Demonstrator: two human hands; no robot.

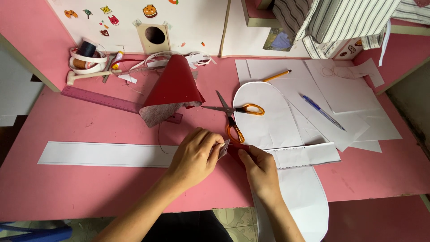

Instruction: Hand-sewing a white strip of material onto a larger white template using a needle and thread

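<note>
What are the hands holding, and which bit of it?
The left hand pinches the edge of a small red piece with a pale underside, between thumb and fingers. The right hand presses its fingertips on the same piece's other end, beside the long white paper strip.

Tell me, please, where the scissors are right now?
In the head view the orange-handled scissors lie open on the pink table, just above the two hands, between the red cone and the rounded white paper.

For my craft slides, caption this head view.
Two hands, left hand and right hand, pinch a small red piece beside orange-handled scissors on a pink table.
</note>
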